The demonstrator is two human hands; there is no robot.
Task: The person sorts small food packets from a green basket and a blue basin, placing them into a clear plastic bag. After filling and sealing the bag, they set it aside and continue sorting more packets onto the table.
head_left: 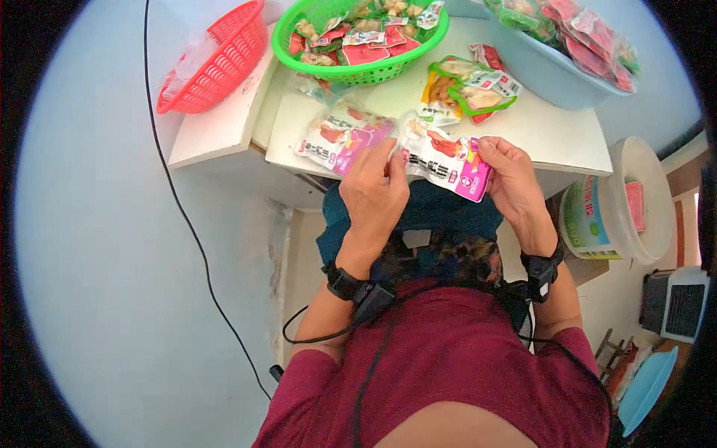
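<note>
A white and magenta snack packet (446, 160), printed with a red food picture and dark lettering, is stretched between my hands above the table's front edge. My right hand (517, 183) pinches its right end between thumb and fingers. At its left edge, the fingers of my left hand (375, 196) are closed on the packet. Beside that hand, similar packets (336, 138) lie in a pile at the table edge, partly behind my fingers. Farther back on the white table (564, 145) is a small group of mixed packets (474, 88), with green, yellow and red wrapping.
A green basket (366, 73) full of packets stands at the back, with a blue-grey basin (534, 75) of packets to its right. On the left, a red basket (231, 67) leans tilted. A white bucket (624, 209) stands right of the table. A black cable (183, 198) hangs at left.
</note>
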